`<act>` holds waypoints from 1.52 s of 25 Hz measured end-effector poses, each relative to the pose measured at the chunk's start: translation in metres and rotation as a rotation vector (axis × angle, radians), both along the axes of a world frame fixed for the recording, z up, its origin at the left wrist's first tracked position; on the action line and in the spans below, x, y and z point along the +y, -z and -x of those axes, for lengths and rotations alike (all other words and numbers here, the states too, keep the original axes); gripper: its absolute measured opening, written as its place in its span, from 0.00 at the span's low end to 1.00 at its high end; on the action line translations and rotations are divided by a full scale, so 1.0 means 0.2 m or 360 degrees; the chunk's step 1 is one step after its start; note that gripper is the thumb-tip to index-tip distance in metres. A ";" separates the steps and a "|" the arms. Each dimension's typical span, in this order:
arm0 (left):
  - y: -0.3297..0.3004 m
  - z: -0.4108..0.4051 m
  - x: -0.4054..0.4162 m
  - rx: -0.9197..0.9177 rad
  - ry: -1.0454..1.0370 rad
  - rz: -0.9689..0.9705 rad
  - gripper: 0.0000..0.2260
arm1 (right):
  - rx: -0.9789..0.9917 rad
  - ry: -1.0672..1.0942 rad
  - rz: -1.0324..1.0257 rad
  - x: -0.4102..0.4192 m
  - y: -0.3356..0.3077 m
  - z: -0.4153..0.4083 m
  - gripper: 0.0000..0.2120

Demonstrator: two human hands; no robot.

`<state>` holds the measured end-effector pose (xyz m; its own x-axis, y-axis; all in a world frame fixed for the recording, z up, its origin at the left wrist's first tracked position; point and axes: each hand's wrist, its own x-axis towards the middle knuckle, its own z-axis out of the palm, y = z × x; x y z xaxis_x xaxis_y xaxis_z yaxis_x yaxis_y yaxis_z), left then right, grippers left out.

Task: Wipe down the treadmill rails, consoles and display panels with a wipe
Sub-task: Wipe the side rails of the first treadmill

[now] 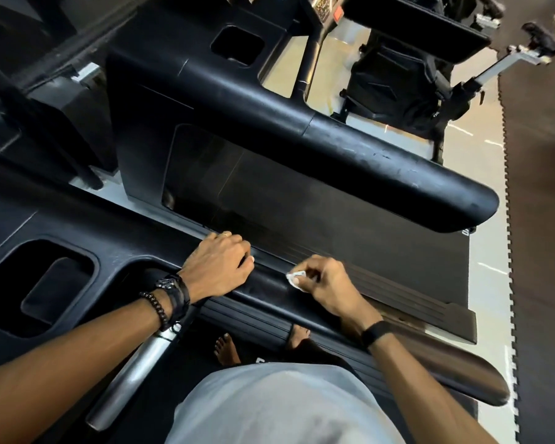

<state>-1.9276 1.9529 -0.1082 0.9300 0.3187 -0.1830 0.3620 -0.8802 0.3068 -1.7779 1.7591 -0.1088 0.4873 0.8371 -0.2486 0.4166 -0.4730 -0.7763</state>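
Near handrail (269,288) of treadmill — black, padded, running diagonally from lower-left console area to rounded end at lower right.

L hand (220,265): laid over top of rail, fingers curled over far edge, gripping it. Ring on one finger; watch and bead bracelets (167,301) at wrist.

R hand (326,285): just beside L hand, further along rail. Thumb and fingertips pinch small crumpled white wipe (293,278), pressed onto rail top. Black band (377,334) at wrist.

Far handrail (382,165) — parallel, across belt (318,216), well apart from both hands. Console tray recess (50,288) at left of L forearm. Bare feet (226,349) visible below near rail, beside silver upright (135,379). Grey shirt (279,408) at bottom centre. Interlocking floor mat (545,251) along right edge.
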 end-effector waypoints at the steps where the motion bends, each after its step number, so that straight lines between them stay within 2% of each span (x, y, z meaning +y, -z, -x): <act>1: 0.00 0.00 0.00 -0.0012 -0.0008 -0.0004 0.14 | -0.0013 -0.0057 -0.0031 0.02 -0.01 0.02 0.02; 4: 0.00 0.00 0.00 -0.0034 -0.0057 -0.0014 0.14 | 0.0114 -0.0144 -0.0072 -0.10 -0.04 -0.01 0.02; 6: 0.00 0.00 -0.01 -0.0046 -0.0084 -0.0011 0.14 | 0.0220 -0.0075 -0.0008 -0.20 -0.05 -0.10 0.02; 10: 0.01 0.00 0.00 0.0007 -0.0130 0.0016 0.15 | 0.0216 -0.0116 0.0205 -0.03 0.06 -0.20 0.06; 13: 0.01 0.00 -0.01 0.0023 -0.0142 0.0010 0.15 | 0.0190 -0.0225 0.0073 0.11 0.06 -0.12 0.04; 16: 0.01 -0.01 0.00 0.0032 -0.0149 0.0009 0.14 | 0.0291 -0.0215 -0.0030 -0.02 0.04 -0.14 0.02; 19: 0.02 -0.02 0.00 0.0010 -0.0173 0.0028 0.14 | 0.0419 -0.0109 0.0117 -0.11 0.06 -0.24 0.03; 22: 0.02 -0.02 0.01 0.0025 -0.0163 0.0020 0.14 | 0.0315 -0.0210 0.0262 -0.01 0.09 -0.24 0.04; 25: 0.02 -0.03 0.01 0.0031 -0.0159 0.0042 0.14 | 0.0243 -0.0265 0.0128 0.06 0.05 -0.17 0.04; 28: 0.03 -0.03 0.01 0.0028 -0.0170 0.0040 0.14 | 0.0343 -0.0203 0.0046 -0.07 0.02 -0.20 0.02; 31: 0.04 -0.04 0.01 0.0027 -0.0188 0.0033 0.13 | 0.0480 -0.0111 0.0195 -0.11 0.05 -0.26 0.04; 33: 0.03 -0.05 0.02 0.0041 -0.0189 0.0031 0.13 | 0.0413 -0.0167 0.0256 -0.02 0.09 -0.25 0.04; 38: 0.03 -0.06 0.02 0.0040 -0.0219 0.0049 0.14 | 0.0339 -0.0266 0.0035 0.00 0.03 -0.19 0.03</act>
<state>-1.9158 1.9567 -0.1138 0.8730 0.4366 -0.2175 0.4865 -0.8120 0.3224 -1.7406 1.7595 -0.1139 0.2774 0.8948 -0.3498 0.3188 -0.4292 -0.8451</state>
